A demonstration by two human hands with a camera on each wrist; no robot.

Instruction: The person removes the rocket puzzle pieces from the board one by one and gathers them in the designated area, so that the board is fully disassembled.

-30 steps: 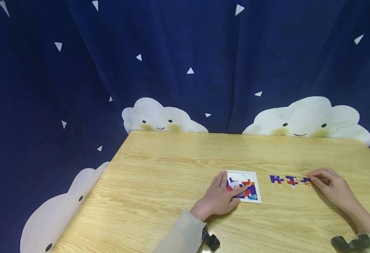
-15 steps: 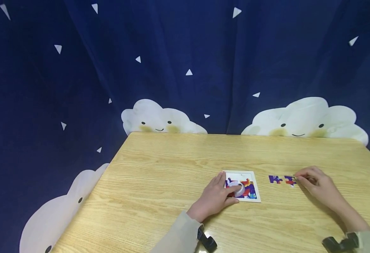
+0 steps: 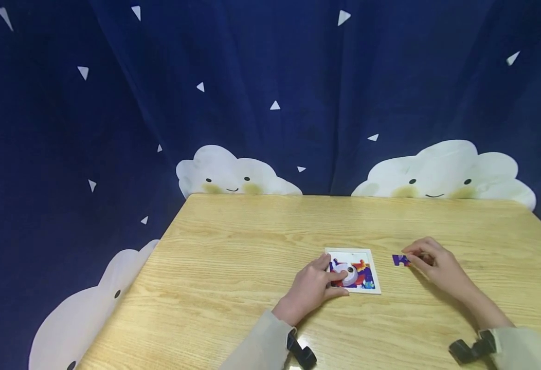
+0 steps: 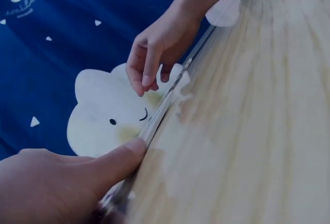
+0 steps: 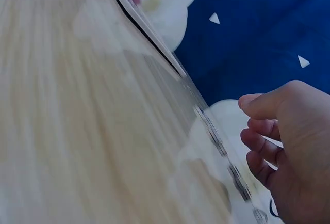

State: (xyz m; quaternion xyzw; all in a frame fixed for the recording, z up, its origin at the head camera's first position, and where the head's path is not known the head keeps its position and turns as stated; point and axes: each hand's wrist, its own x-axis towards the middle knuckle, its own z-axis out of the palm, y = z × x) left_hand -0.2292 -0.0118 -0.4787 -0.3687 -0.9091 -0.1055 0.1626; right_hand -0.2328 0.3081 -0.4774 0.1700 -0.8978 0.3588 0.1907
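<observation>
A dark blue curtain [image 3: 233, 77] scattered with white triangles hangs behind a pale wood-grained desk [image 3: 252, 231]. On the desk, the left hand [image 3: 308, 287] rests over the left side of a white-framed puzzle tray [image 3: 375, 277], fingers fairly straight: the index finger lies across the picture, the thumb is at the near edge, and the other fingertips are by the upper left corner. The right hand [image 3: 437, 266] hovers beyond the tray's right side, its fingers loosely bent, with an open gap between thumb and fingers in the right wrist view. In the head view its fingertips overlap the right edge of a purple puzzle piece [image 3: 398, 260]; contact is hard to tell there. The right wrist view shows loose pieces [image 5: 238, 181] lying flat in a row on the desk, blurred, just beside this hand.

Inside the tray, the lower part is filled with a colourful picture, a pale round shape with a dark eye among red, purple and blue; the upper part shows white backing. Farther out come light sleeves [image 3: 257, 343] with black wrist mounts [image 3: 302, 355], and smiling white clouds [image 3: 446, 172] on the curtain beyond the desk's far edge.
</observation>
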